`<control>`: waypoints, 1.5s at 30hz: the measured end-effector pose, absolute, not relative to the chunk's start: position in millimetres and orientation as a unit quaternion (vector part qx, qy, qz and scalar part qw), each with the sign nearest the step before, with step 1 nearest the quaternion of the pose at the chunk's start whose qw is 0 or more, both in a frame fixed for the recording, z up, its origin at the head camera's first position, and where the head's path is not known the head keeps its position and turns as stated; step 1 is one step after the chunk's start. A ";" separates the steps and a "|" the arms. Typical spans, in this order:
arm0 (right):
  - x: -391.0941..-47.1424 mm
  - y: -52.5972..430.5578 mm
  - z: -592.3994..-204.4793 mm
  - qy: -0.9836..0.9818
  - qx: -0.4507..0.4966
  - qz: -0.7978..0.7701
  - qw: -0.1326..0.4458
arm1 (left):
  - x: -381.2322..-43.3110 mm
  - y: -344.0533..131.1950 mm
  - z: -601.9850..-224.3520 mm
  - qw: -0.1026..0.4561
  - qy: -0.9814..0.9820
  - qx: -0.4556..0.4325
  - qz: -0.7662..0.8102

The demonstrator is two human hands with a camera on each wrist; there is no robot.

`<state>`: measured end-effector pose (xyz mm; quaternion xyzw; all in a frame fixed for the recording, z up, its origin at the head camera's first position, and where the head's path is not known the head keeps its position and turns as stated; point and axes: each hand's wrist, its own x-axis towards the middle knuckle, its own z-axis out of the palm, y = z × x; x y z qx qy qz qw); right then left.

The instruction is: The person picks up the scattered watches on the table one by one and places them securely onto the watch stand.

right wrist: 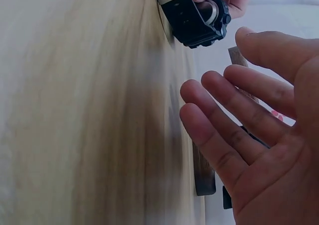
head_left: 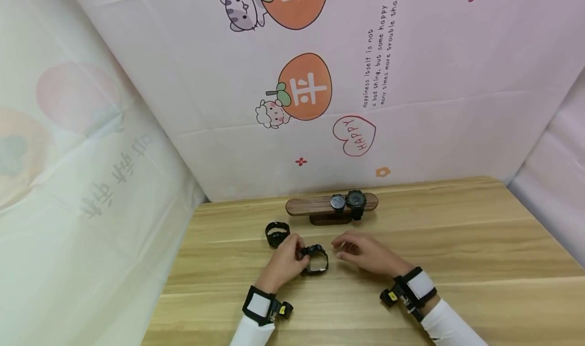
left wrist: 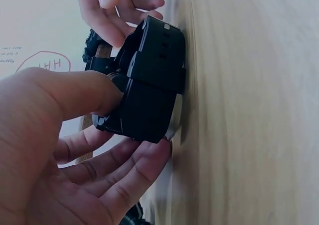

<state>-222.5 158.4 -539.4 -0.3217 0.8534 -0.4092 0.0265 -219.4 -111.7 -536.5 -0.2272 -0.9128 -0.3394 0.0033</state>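
Okay, black watch with a looped rubber strap [left wrist: 150,88] is in the left hand [head_left: 283,262], thumb and fingers pinching it low over the table; can't tell if it touches the wood. Right hand [head_left: 367,254] holds nothing, fingers loosely extended, just right of it. Second black watch with a closed strap loop [head_left: 276,240] lies on the table just beyond the left hand. Behind: dark brown wooden bar stand [head_left: 308,206], carrying a black watch with a round grey face [head_left: 337,202] and a chunky black watch [head_left: 356,199] toward its right end. By count I'd judge it half along: two on, two off. Bar's left stretch is bare. Light wood-grain table [head_left: 457,244] has wide room rightward; back edge runs close behind the stand, near the white printed cloth [head_left: 457,107].
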 end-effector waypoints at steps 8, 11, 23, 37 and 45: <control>-225.1 156.4 -545.4 0.856 -0.317 -0.404 0.056 | -220.4 -100.3 -542.7 0.000 -0.902 -0.246 -0.355; -224.6 156.6 -545.4 0.856 -0.313 -0.407 0.062 | -220.4 -95.2 -543.9 0.005 -0.898 -0.255 -0.357; -222.5 161.2 -546.0 0.852 -0.298 -0.427 0.055 | -219.2 -81.0 -540.6 0.037 -0.886 -0.277 -0.371; -222.7 165.5 -545.1 0.839 -0.280 -0.466 -0.002 | -220.6 -76.8 -534.7 0.053 -0.875 -0.257 -0.406; -223.6 166.3 -540.6 0.827 -0.306 -0.471 -0.039 | -220.6 -76.8 -533.7 0.069 -0.874 -0.260 -0.405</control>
